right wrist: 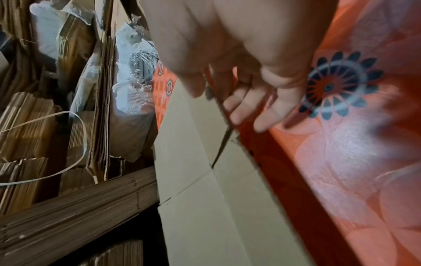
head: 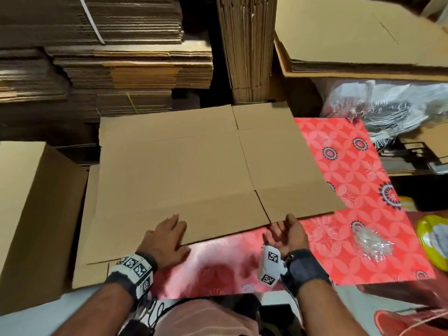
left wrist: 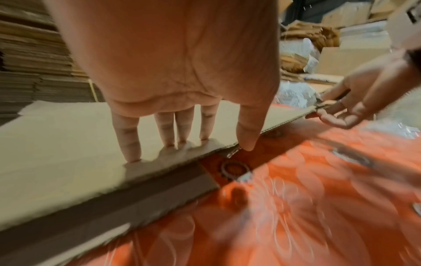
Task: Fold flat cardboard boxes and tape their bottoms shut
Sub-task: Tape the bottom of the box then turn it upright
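**Flat carton held at its near edge on patterned table cover**

A flattened brown corrugated cardboard box [head: 194,166] is seen lying flat, partly on a red floral-patterned table cover [head: 351,190] and partly over a second flat brown cardboard sheet [head: 97,251] at its left. Creases and flap slits are visible across its upper face; the near flaps point toward the person.

The left hand [head: 164,238] is laid palm down on the near left flap. In the left wrist view its fingers [left wrist: 129,140] are seen straight and slightly spread, tips pressing on the cardboard close to the edge, while the thumb hangs just past the edge over the cover. Nothing is gripped by it.

The right hand [head: 286,235] is placed at the near edge of the box, just beside the slit between the two near flaps. In the left wrist view the edge of the cardboard is seen pinched between its thumb above and its curled fingers [left wrist: 337,118] below, and that corner is raised slightly off the cover. The right wrist view is blurred, but the same fingers are seen under the edge.

An assembled brown cardboard box [head: 31,214] stands at the left, touching the flat sheet. Stacks of flat brown cardboard [head: 109,57] are piled behind. A crumpled clear plastic wrapper [head: 371,241] and a yellow-rimmed round object [head: 431,241] lie on the right, well apart from the box. White plastic bags [head: 388,103] are seen at the far right.
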### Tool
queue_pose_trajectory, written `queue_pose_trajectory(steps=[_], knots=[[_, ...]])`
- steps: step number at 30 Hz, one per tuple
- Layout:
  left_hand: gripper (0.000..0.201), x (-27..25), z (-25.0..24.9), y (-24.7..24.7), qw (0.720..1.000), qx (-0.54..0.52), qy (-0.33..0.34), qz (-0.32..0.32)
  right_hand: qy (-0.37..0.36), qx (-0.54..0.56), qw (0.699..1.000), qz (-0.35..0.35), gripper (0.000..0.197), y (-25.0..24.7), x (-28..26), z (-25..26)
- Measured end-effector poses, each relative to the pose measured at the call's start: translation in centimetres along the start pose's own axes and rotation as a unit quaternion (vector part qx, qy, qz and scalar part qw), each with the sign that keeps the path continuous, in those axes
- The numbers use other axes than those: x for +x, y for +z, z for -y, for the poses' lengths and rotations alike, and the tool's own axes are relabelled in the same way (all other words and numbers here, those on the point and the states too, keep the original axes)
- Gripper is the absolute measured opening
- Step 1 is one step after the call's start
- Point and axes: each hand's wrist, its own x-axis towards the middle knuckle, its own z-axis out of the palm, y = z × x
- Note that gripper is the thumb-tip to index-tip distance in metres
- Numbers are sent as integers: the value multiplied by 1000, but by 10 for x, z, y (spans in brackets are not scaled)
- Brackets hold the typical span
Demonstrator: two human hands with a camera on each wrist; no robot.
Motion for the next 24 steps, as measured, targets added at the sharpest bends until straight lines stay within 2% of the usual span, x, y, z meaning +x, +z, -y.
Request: queue_pose_trajectory(steps=[3, 6, 8, 9, 10, 12, 13, 16, 18, 20, 22, 24], knots=[[68, -4, -5, -20, 999, -14, 1, -29, 7, -35, 999, 34, 18, 8, -3, -4], [66, -8, -17, -28, 998, -55, 8, -42, -9, -49, 998, 44, 25, 22, -13, -9], [68, -16, -26, -25, 987, -138, -1, -85, -18, -56, 997, 57, 28, 27, -14, -8], [62, -22, -30, -22, 965, -223, -7, -136, -22, -60, 996, 67, 30, 29, -15, -5], [48, -27, -32, -21, 927, -316, -15, -203, -26, -66, 994, 78, 31, 30, -16, -1], [13, -43, -36, -28, 812, -470, -56, -343, -34, -74, 992, 99, 31, 32, -15, 7], [5, -51, -37, -35, 749, -531, -86, -387, -39, -72, 990, 112, 27, 34, -16, 13], [15, -78, -34, -48, 574, -654, -158, -467, -38, -75, 986, 147, 18, 38, -28, 33], [12, -90, -30, -42, 468, -711, -218, -478, -35, -79, 981, 174, 18, 40, -36, 46], [14, -98, -32, -22, 376, -751, -281, -465, -29, -88, 977, 190, 19, 40, -41, 54], [34, -101, -44, 0, 315, -798, -306, -413, -20, -89, 974, 207, 20, 39, -44, 59], [50, -102, -67, 13, 280, -855, -283, -332, -12, -80, 971, 227, 21, 40, -54, 64]])
